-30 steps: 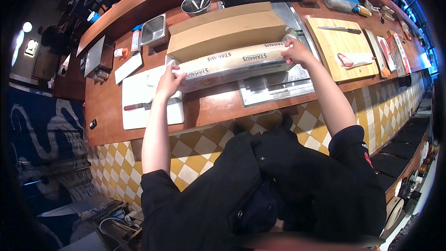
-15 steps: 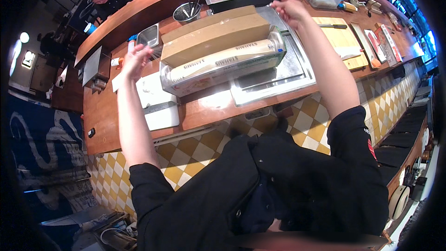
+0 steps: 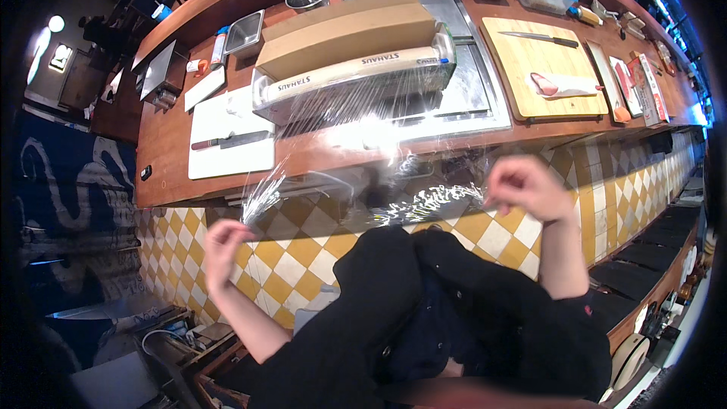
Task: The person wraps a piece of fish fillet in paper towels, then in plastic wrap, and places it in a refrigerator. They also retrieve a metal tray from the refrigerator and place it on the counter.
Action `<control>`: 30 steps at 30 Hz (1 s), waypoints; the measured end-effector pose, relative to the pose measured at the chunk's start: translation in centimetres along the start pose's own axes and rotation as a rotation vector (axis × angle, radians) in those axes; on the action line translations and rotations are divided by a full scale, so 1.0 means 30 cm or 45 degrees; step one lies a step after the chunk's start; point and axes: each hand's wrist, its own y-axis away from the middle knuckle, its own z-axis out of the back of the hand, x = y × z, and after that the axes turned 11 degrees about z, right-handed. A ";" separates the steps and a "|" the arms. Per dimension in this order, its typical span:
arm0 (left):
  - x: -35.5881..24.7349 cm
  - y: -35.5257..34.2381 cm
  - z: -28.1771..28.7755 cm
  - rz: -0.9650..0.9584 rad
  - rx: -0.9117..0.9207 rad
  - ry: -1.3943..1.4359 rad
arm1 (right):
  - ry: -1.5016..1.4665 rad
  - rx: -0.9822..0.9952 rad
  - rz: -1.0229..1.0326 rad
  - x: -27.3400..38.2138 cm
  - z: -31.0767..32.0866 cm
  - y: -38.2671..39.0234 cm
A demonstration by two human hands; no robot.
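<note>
A sheet of clear cling film [image 3: 356, 132] stretches toward me from a roll [image 3: 348, 73] in an open cardboard box [image 3: 348, 30] on the counter. My left hand [image 3: 226, 246], closed in a pinch, grips the film's left corner beyond the counter's front edge. The other corner is pinched by my right hand [image 3: 530, 189], out over the tiled floor. Between the hands the film's near edge looks crinkled and shiny.
Left of the box, a dark-handled knife [image 3: 231, 140] lies on a white cutting board [image 3: 235, 163]. To the right, a wooden board [image 3: 503, 60] carries another knife [image 3: 539, 39] and a wrapped piece of meat or fish [image 3: 564, 85]. Steel containers [image 3: 244, 34] stand behind.
Both my hands have come back from beside the box toward my body, drawing film off the roll. The white board's knife and the wrapped piece now show more fully.
</note>
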 end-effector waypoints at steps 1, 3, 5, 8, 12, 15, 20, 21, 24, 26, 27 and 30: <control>0.106 0.020 -0.061 0.147 -0.001 -0.186 | -0.016 0.091 -0.072 -0.129 -0.016 0.012; 0.386 0.005 -0.153 0.214 0.022 -0.132 | 0.047 0.199 -0.241 -0.385 -0.031 0.010; 0.467 -0.104 -0.262 0.134 -0.123 -0.615 | 0.154 0.088 -0.324 -0.696 -0.039 -0.001; 0.613 -0.291 -0.343 0.067 -0.271 -0.935 | 0.435 -0.175 -0.311 -0.981 -0.062 -0.115; 0.620 -0.512 -0.462 0.090 -0.303 -1.044 | 0.715 -0.491 -0.332 -1.098 -0.033 -0.267; 0.674 -0.637 -0.488 0.074 -0.320 -1.003 | 0.902 -0.574 -0.472 -1.234 -0.006 -0.358; 0.987 -0.718 -0.328 0.307 0.049 -0.419 | 0.891 -0.160 -0.792 -1.214 0.133 -0.360; 0.934 -0.699 -0.381 0.591 0.251 0.034 | 0.706 -0.188 -0.856 -1.142 0.195 -0.296; 0.919 -0.626 -0.329 1.006 0.560 -0.058 | 0.526 -0.192 -0.820 -1.088 0.335 -0.124; 0.963 -0.639 -0.317 1.089 0.891 -0.523 | 0.562 -0.188 -0.852 -1.070 0.452 0.008; 0.921 -0.617 -0.350 1.155 0.932 -0.815 | 0.577 -0.213 -0.930 -1.028 0.516 0.076; 0.457 -0.587 -0.594 1.328 1.192 -0.955 | 0.591 -0.448 -0.979 -0.871 0.705 0.240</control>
